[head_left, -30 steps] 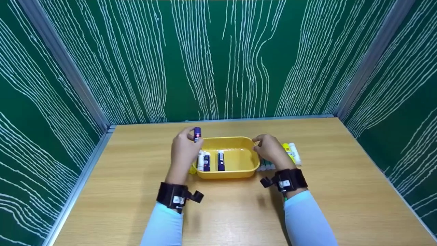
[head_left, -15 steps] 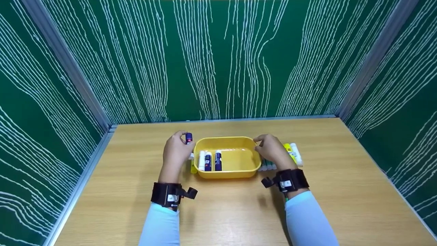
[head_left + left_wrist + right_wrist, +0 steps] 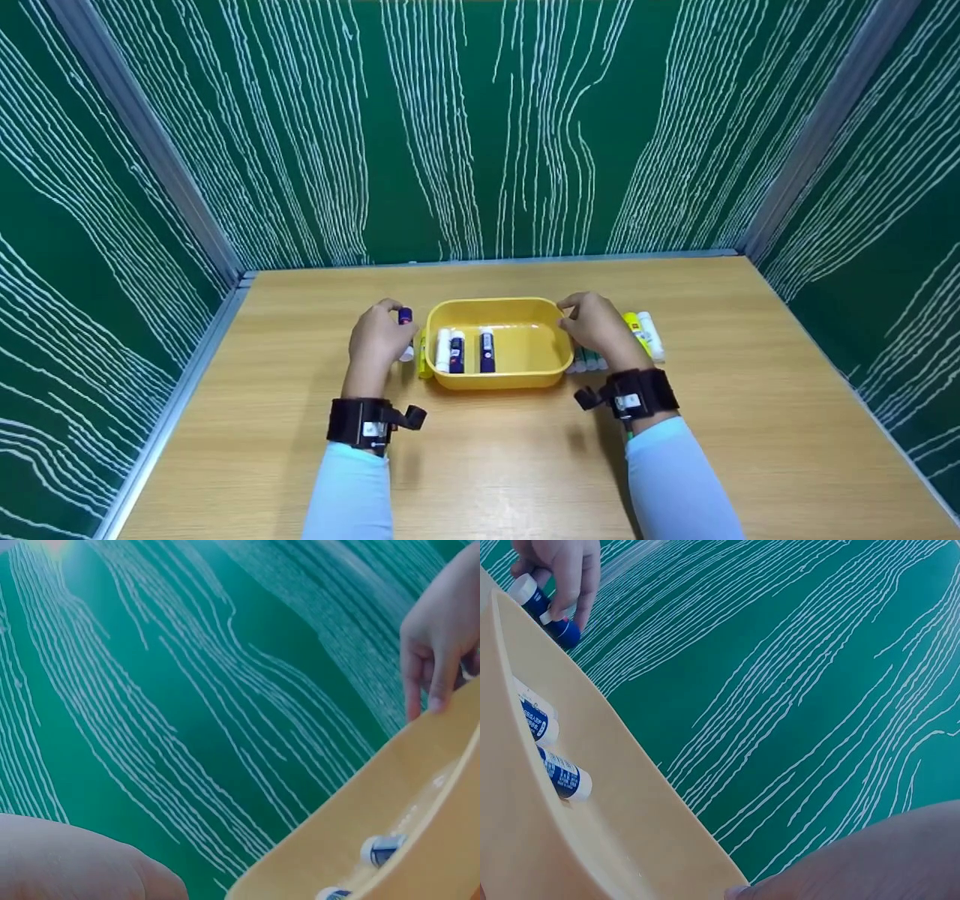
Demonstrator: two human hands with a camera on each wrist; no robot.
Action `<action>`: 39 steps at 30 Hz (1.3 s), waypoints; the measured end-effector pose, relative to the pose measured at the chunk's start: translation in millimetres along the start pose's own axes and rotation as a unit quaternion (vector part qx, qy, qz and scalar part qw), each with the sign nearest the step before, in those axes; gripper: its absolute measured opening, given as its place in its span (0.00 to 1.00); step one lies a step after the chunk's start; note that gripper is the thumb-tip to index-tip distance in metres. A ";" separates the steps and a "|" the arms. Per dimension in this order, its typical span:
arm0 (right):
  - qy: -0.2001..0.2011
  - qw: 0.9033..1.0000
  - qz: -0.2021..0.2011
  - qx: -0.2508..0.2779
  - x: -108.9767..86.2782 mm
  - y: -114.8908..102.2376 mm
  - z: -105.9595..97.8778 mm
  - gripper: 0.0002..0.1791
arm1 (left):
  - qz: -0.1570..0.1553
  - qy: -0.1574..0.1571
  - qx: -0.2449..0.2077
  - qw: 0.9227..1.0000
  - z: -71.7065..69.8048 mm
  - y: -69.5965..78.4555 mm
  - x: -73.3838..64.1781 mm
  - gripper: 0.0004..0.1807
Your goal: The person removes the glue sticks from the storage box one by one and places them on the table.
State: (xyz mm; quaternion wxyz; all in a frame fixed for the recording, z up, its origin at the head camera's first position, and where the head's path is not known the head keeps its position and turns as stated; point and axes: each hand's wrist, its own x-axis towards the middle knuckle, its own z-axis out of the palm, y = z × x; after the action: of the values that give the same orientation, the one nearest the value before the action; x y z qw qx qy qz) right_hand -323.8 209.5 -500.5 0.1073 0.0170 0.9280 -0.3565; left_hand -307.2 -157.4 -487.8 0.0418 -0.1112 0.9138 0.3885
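My left hand (image 3: 373, 334) pinches a dark blue glue stick (image 3: 406, 316) with a white end, just left of the yellow plastic basket (image 3: 499, 382). In the right wrist view the same glue stick (image 3: 563, 632) shows between thumb and fingers, outside the rim. My right hand (image 3: 596, 328) grips the basket's right rim; the left wrist view shows its fingers (image 3: 441, 682) on the edge. Inside the basket lie a white glue stick (image 3: 443, 350), a dark blue one (image 3: 457, 352) beside it, and another dark blue one (image 3: 487, 351) apart from them.
A yellow glue stick (image 3: 424, 355) lies against the basket's left outer side. To the right, partly under my right hand, are several greenish sticks (image 3: 591, 361), a yellow one (image 3: 636, 327) and a white one (image 3: 650, 336). Green walls (image 3: 420, 135) enclose the wooden table (image 3: 495, 465).
My left hand has moved left and down with the blue glue stick, from over the basket's left end to beside it. The lone blue stick inside shifted left, then back. My right hand stays put.
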 end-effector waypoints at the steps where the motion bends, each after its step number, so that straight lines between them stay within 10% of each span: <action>1: -0.001 1.000 0.004 0.001 0.2 -0.5 -0.3 0.25 | -0.002 -0.004 0.001 1.000 1.4 -1.5 1.2 0.34; 39: 0.006 1.000 -0.010 0.003 0.8 2.1 -0.3 0.24 | -0.029 -0.070 0.007 0.997 22.8 -14.8 5.3 0.30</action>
State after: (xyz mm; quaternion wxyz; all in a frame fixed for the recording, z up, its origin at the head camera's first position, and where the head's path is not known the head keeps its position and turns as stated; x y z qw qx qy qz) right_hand -324.4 211.2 -501.9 0.0985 0.0102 0.9277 -0.3599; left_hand -309.0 -151.9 -514.8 0.1180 -0.1096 0.9076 0.3877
